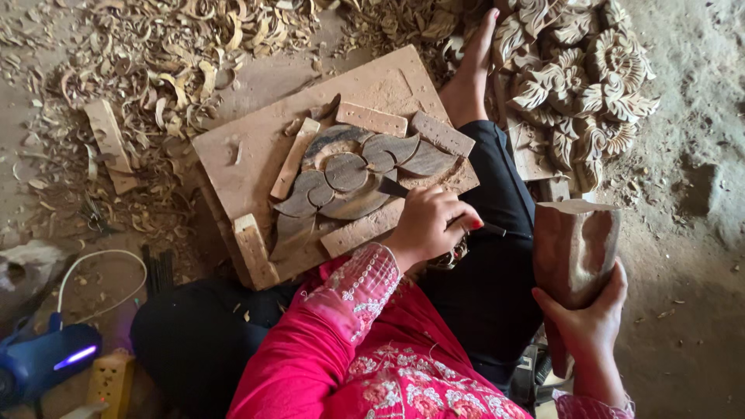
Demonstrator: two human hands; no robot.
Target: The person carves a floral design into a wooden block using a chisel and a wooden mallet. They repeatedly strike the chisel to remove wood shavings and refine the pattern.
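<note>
- Head view: the left hand (428, 225) was clenched round a slim dark-bladed chisel (397, 188). Its blade tip sat on the dark, half-carved floral wooden panel (349, 174), at the panel's lower right edge.
- Chisel's long axis ran from the panel down and right, toward the person's lap; the dark handle end (497, 230) poked out past the red-nailed fingers.
- The panel lay just ahead and left of that grip, wedged among pale wooden blocks (371, 119) on a flat square wooden board (256, 147) that rested on the floor.
- The right hand (583, 314) grasped a chunky reddish wooden mallet (573, 252) from below, its head upright, off to the right of the board and well apart from the chisel handle.
- The left hand was the nearer to the panel; the mallet stood to the right of the chisel's butt end.
- Also there: curled wood shavings (171, 54) beyond the board, finished carved floral pieces (578, 77) stacked upper right, a blue device (43, 357) lower left.
</note>
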